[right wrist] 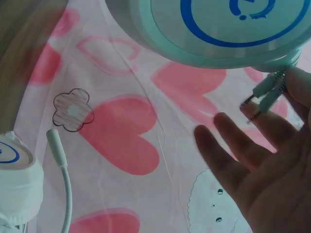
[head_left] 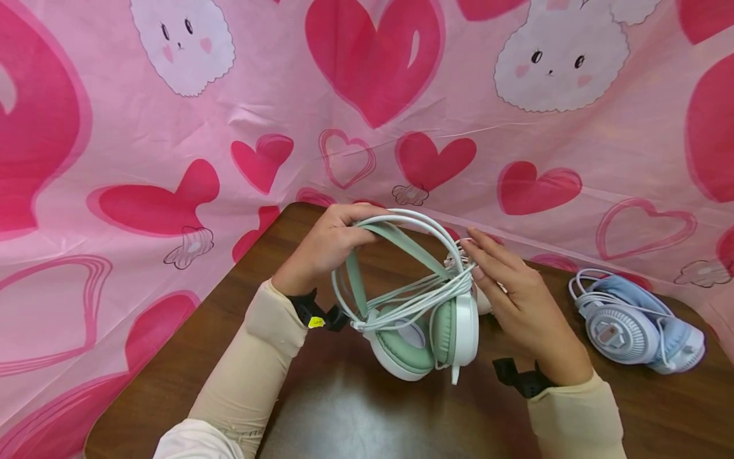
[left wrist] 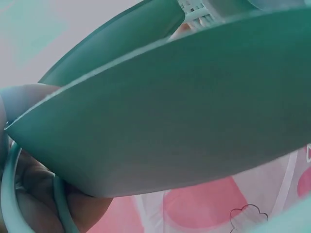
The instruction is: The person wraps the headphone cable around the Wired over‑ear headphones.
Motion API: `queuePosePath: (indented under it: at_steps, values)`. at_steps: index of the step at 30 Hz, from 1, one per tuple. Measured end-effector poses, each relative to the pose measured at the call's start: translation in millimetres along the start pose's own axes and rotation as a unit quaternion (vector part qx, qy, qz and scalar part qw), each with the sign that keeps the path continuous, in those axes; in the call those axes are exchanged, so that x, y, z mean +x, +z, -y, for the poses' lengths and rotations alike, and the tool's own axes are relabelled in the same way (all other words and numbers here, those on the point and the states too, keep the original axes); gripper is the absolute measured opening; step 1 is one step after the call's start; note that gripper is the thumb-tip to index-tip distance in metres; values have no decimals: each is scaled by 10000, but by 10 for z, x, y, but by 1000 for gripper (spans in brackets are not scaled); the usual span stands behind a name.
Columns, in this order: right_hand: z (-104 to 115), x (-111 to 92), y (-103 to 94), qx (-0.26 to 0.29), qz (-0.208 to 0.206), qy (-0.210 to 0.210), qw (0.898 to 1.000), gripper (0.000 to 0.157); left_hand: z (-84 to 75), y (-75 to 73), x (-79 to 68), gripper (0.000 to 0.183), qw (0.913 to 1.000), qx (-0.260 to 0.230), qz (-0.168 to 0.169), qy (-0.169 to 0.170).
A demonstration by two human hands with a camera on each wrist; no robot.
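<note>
My left hand (head_left: 321,245) grips the top of a white and pale green headset (head_left: 467,325), its fingers round the double white band and the green headband strap (head_left: 407,245). That strap fills much of the left wrist view (left wrist: 170,116). The headset is held up over the table with its ear cups hanging down. A bundled white cable (head_left: 413,299) stretches across between the two sides. At the right ear cup, my right hand (head_left: 524,299) pinches the cable end with thumb and forefinger, the other fingers extended. Two small plugs (right wrist: 267,94) stick out beside its thumb.
A light blue headset (head_left: 625,331) with a white cable lies on the brown wooden table (head_left: 373,421) at the right. Another white headset (right wrist: 19,189) with a microphone boom (right wrist: 57,148) shows in the right wrist view. Pink heart-patterned cloth (head_left: 344,83) hangs behind the table.
</note>
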State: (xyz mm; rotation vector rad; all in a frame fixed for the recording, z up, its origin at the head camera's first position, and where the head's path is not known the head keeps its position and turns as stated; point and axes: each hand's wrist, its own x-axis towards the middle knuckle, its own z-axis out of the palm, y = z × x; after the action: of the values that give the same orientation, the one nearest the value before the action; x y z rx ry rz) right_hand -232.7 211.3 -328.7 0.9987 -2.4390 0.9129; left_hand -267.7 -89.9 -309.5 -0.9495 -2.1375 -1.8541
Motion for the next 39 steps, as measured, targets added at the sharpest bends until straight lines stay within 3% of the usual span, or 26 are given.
queuePosePath:
  at_steps: [6,11,14,21,30,35,39]
  values:
    - [-6,12,29,521,703,152,9960,59,-13,11,5,30,9998,-129,-166,-10]
    - [-15,59,86,970,849,296,9912,78,-19,5,2,29,9998,-78,-197,6]
    - [-3,71,120,1089,877,510,9889,81,-34,6,0,28,9996,20,-279,33]
    - [17,76,171,1246,704,666,9875,64,-73,21,4,28,9996,88,-229,102]
    - [82,72,228,1381,-68,739,9876,30,-92,36,1,32,9996,166,-209,115]
    - [85,59,253,1134,-480,891,9884,25,-64,29,11,34,9990,441,48,7]
    - [61,46,290,916,-419,1060,9893,24,-3,2,-23,32,9983,505,286,-54]
